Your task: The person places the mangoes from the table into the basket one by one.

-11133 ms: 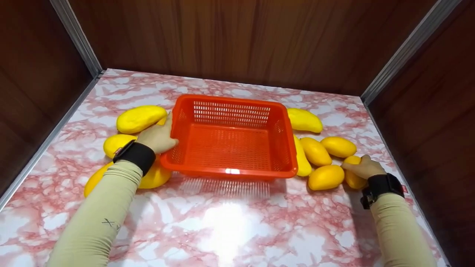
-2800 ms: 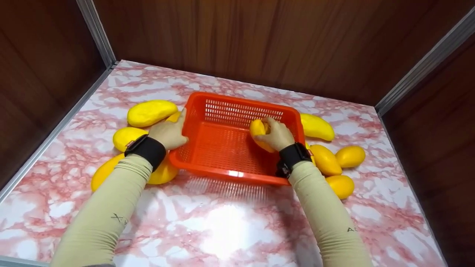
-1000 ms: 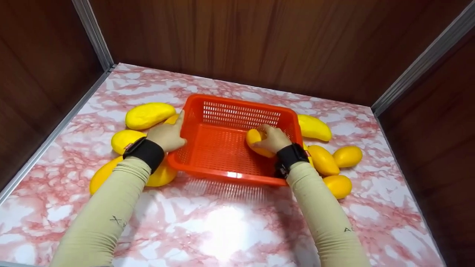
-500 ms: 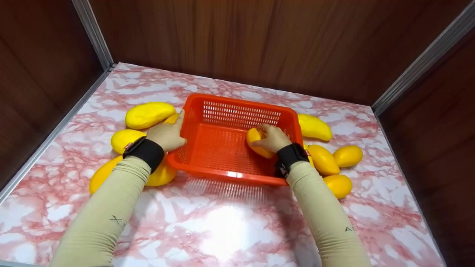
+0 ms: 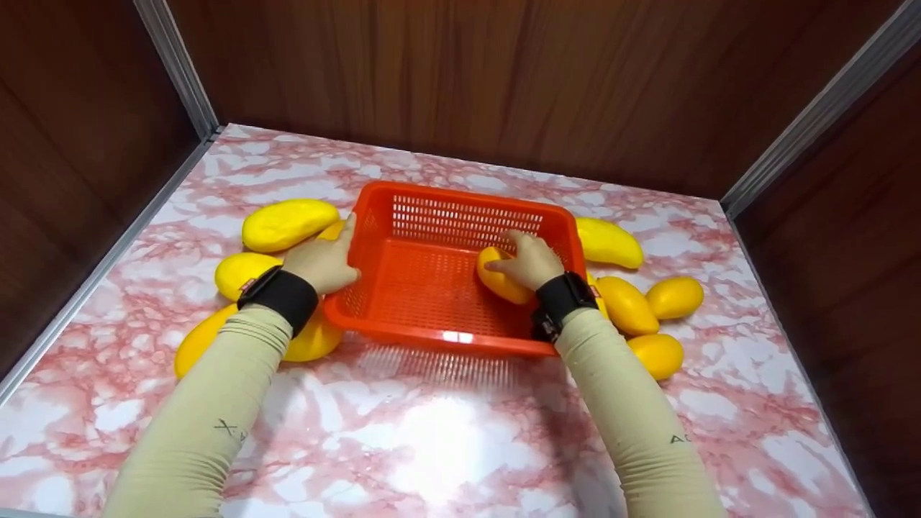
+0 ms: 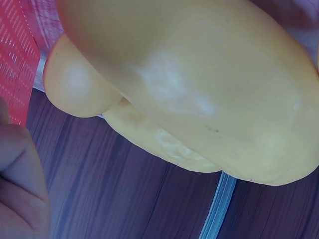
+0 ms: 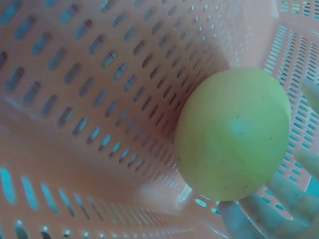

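Observation:
A red plastic basket [image 5: 446,337] with slotted walls stands mid-table. My left hand [image 5: 321,265] holds its left rim, thumb over the edge and index finger stretched along the side. Inside the basket, toward its right end, lies a yellow-orange mango [image 5: 501,277]. Over that mango is my right hand [image 5: 534,263], its thumb across the top and the other fingers spread off to the far side. The right wrist view shows the mango [image 7: 233,134] against the slotted surface, with loosened fingers [image 7: 261,214] beside it.
Right of the basket lie several mangoes [image 5: 626,304] and a longer yellow one [image 5: 610,243]. More large yellow mangoes [image 5: 288,224] lie left of it, partly under my left forearm. Brown wood-grain panels [image 5: 460,79] enclose the pink marbled table [image 5: 345,439].
My right hand has carried a mango from the right-hand group into the basket. In the last half second its fingers have loosened and lifted from it. My left hand stays at the rim.

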### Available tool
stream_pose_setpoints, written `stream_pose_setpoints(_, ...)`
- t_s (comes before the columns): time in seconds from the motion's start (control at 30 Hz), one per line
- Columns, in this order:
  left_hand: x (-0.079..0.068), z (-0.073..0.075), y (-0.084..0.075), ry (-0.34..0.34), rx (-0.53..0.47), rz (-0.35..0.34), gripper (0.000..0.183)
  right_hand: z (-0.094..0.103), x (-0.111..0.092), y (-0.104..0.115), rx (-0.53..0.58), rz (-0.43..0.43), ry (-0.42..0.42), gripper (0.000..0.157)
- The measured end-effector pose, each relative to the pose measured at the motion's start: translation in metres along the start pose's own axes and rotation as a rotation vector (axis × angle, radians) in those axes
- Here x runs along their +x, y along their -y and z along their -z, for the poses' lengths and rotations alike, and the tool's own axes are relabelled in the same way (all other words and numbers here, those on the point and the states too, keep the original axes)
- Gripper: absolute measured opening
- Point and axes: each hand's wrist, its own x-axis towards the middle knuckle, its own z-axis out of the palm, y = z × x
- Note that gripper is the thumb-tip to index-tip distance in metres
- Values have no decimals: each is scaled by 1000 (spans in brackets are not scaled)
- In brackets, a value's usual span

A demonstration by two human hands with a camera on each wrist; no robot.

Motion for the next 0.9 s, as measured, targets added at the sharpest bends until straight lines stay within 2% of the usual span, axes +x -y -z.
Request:
stream_pose_setpoints(0.3, 0, 0, 0, -5, 5, 3, 96, 7, 0, 3, 26, -16, -38, 73)
stream_pose_setpoints(0.4, 1, -1, -1, -4, 18, -4, 96, 13, -1, 3, 13, 3, -60, 74)
stream_pose_setpoints(0.6, 2, -2, -1, -4, 20, -18, 95, 35, -7, 3, 43, 37, -116, 75)
stream_pose_setpoints(0.9, 1, -1, 1, -12, 19, -13, 94, 72, -18, -8, 118, -32, -165, 77)
